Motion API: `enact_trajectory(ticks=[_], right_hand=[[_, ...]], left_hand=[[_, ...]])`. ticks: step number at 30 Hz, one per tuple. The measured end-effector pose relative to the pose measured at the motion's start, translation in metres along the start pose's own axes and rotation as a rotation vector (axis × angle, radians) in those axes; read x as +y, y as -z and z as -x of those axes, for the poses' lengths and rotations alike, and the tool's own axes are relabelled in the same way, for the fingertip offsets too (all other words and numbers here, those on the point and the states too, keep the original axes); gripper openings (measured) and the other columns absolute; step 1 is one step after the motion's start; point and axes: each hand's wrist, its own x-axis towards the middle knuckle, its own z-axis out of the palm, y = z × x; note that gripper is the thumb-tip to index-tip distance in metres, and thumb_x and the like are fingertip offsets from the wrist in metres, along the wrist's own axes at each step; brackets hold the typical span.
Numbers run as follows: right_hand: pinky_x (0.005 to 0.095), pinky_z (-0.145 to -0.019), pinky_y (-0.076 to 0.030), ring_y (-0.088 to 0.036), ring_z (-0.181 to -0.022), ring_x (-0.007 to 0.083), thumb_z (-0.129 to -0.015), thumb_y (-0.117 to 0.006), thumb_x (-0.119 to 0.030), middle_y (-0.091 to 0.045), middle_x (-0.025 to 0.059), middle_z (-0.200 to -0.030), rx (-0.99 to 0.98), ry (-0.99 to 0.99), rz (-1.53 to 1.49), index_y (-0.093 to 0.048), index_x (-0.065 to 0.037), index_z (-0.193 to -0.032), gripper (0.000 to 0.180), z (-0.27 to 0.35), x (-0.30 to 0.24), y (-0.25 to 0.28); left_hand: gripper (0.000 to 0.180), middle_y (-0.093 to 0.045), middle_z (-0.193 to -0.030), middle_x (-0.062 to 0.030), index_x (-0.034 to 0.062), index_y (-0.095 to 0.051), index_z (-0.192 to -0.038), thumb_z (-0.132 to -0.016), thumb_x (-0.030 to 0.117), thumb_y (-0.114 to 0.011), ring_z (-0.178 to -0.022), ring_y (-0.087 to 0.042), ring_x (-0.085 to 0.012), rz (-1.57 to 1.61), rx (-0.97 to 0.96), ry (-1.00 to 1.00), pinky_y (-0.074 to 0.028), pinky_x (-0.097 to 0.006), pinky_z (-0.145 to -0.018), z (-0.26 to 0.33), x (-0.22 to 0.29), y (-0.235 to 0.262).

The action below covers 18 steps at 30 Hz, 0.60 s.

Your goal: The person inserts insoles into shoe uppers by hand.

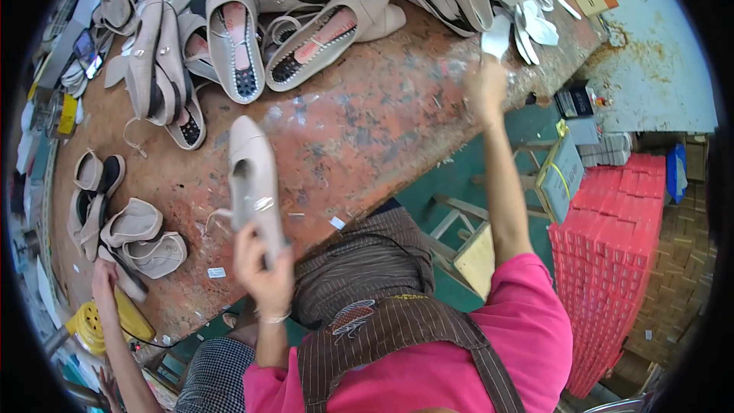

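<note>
Now the left grip (264, 274) holds a beige shoe (265, 187) by its heel, the right grip (487, 84) a white insole (496, 37).

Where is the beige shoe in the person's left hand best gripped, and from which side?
Probably the heel end, from the near side, where the left hand grips the beige shoe: its toe points away and its opening faces up, so most of the inside is uncovered.

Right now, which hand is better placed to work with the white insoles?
Probably the right hand: it appears to grip a white insole, near several others. The left hand is farther off, holding a beige strapped shoe.
</note>
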Motion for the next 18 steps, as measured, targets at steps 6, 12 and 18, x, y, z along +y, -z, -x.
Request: enact_trajectory(ticks=[6,12,18], right_hand=[[0.0491,-0.089,-0.049,-0.057,-0.108,0.0426,-0.088,-0.064,-0.046,-0.059,0.0289,-0.117,-0.063,0.026,0.204,-0.057,0.009,-0.116,0.062,-0.064,0.067,-0.058],[0.0460,-0.079,-0.056,-0.069,-0.083,0.0401,-0.086,-0.050,-0.006,-0.068,0.0297,-0.095,-0.159,-0.022,-0.201,-0.032,0.003,-0.146,0.064,-0.008,0.034,0.023],[0.0409,-0.105,-0.047,-0.054,-0.127,0.0312,-0.088,-0.051,-0.001,-0.044,0.0221,-0.146,-0.643,-0.164,-2.072,-0.028,0.010,-0.147,0.064,0.067,0.008,0.115]], left_hand=[[0.027,-0.053,-0.139,-0.0219,-0.0045,-0.061,-0.101,-0.081,0.010,-0.071,-0.126,-0.051,-0.0318,-0.502,0.609,-0.100,-0.035,-0.045,-0.108,-0.020,-0.016,0.168],[0.032,-0.063,-0.119,-0.0175,0.0011,-0.065,-0.108,-0.078,0.006,-0.076,-0.113,-0.059,-0.0326,-0.577,0.599,-0.386,-0.043,-0.041,-0.100,-0.122,0.049,0.041],[0.040,-0.059,-0.109,-0.0107,0.0058,-0.060,-0.118,-0.081,0.015,-0.072,-0.101,-0.057,-0.0309,-0.717,-0.035,-0.677,-0.048,-0.041,-0.086,-0.195,0.007,-0.133]])
